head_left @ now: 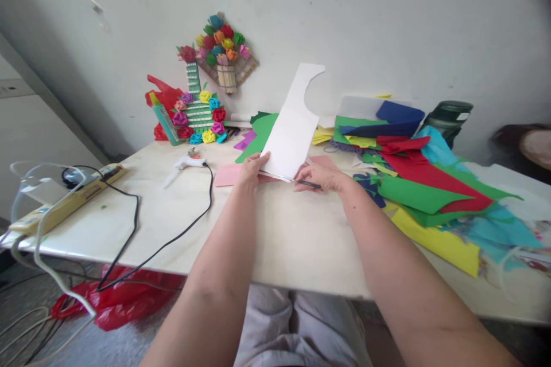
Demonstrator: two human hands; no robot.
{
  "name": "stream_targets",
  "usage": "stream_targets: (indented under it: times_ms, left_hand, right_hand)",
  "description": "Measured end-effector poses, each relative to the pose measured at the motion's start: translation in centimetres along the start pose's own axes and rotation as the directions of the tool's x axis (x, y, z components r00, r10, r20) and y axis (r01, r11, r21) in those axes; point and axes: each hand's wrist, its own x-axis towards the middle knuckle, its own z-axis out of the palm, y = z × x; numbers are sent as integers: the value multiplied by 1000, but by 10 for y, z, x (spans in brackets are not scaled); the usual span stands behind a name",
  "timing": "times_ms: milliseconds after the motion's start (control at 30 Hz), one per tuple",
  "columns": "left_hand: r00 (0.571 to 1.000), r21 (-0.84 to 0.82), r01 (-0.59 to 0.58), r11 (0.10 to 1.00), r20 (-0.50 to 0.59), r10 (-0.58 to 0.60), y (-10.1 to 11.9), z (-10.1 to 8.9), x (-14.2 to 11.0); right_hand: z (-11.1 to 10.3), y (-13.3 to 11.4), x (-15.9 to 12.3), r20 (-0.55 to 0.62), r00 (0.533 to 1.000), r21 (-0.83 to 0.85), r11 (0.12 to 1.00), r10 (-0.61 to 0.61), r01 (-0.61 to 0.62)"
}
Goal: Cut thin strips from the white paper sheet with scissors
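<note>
My left hand (252, 167) pinches the near left corner of a white cut-out sheet (293, 126) and tilts it up off the table. My right hand (323, 176) rests at the sheet's near right corner with its fingers closed around a dark pen (309, 184). A pink sheet (228, 174) lies flat under both hands. Green paper (262, 132) and purple paper (246, 140) lie behind the white sheet.
A pale table (284, 235) holds a glue gun (186, 163) with a black cord, a power strip (64, 202) at left, and paper-flower crafts (200, 117) against the wall. Several coloured sheets (430, 192) pile at right beside a dark bottle (447, 117). A red bag (120, 301) lies on the floor.
</note>
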Motion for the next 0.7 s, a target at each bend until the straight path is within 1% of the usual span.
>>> stream_targets:
  times_ms: [267, 433, 633, 700]
  left_hand:
    - [1000, -4, 6, 1000, 30, -6, 1, 0, 0]
    - [999, 14, -2, 1000, 32, 2, 1, 1, -1]
    - [998, 53, 49, 997, 36, -51, 0, 4, -4]
    - [999, 40, 41, 998, 33, -42, -1, 4, -3]
  right_hand:
    - [-2, 0, -1, 11, 1000, 7, 1000, -17, 17]
    - [-2, 0, -1, 23, 999, 21, 999, 26, -26]
    - [1, 2, 1, 52, 998, 7, 999, 41, -41]
    - [1, 4, 3, 52, 998, 19, 999, 30, -31]
